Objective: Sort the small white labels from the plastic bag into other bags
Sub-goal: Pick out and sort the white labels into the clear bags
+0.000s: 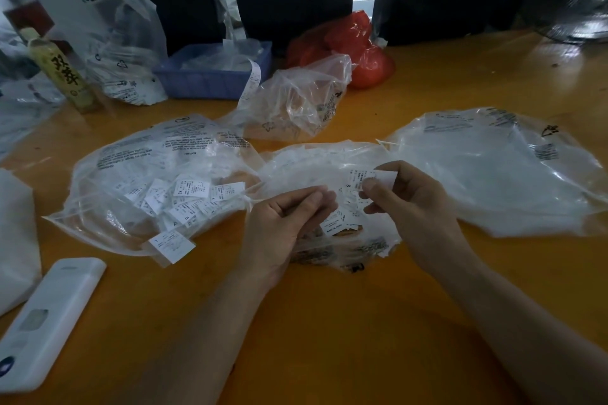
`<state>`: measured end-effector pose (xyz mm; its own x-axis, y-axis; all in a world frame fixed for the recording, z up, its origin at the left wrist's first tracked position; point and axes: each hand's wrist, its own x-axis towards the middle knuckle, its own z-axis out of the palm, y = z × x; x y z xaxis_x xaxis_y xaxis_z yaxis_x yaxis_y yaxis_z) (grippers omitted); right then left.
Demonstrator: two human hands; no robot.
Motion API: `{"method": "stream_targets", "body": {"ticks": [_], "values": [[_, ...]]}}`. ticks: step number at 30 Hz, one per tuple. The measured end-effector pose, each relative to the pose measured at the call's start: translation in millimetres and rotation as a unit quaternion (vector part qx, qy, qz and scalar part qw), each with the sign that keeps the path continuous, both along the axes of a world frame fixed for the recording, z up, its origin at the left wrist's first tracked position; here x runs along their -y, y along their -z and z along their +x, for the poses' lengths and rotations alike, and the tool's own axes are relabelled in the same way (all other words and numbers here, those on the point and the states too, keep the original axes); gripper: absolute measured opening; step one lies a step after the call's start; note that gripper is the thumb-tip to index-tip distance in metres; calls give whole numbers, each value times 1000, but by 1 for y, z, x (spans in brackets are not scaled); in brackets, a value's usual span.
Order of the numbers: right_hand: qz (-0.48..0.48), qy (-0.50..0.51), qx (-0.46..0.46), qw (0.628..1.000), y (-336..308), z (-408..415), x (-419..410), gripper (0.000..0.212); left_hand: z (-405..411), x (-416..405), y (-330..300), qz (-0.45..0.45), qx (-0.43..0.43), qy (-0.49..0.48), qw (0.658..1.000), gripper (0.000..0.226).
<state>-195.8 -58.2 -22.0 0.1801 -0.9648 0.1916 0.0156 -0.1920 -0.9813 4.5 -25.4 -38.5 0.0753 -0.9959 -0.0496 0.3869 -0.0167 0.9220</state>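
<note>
Label check mid-sort, right hand holding one up

Right hand [399, 194] pinches a single white label [370, 178] between thumb and fingers, lifted clear of the pile and turned face-up toward the camera. Probably to read the size mark; an "S" shows on it. Left hand [296, 212] is half curled just beside it. Fingertips seem to pinch thin plastic or a label, but I can't tell what, if anything, it holds.

Both hands sit over the middle source bag [345, 240], which lies flat on the orange counter [329, 322], close to the body with its loose labels inside. That keeps the reach short.

Left bag [138, 174] lies open toward the hands and already holds a scatter of labels [184, 200] marked XS, S and L; one label [171, 245] pokes out at its mouth. Right bag [493, 168] is spread flat just beyond the right hand, contents unclear. The two flank the source, so a drop goes either way.

Held label is above the source bag, nearer the right bag than the left.
</note>
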Motion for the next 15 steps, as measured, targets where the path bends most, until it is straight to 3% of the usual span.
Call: {"method": "stream_targets", "body": {"ticks": [15], "values": [[-87,35,-144,985,6,5,-2,5,0,0,4,-12,39,25,999,28]]}}
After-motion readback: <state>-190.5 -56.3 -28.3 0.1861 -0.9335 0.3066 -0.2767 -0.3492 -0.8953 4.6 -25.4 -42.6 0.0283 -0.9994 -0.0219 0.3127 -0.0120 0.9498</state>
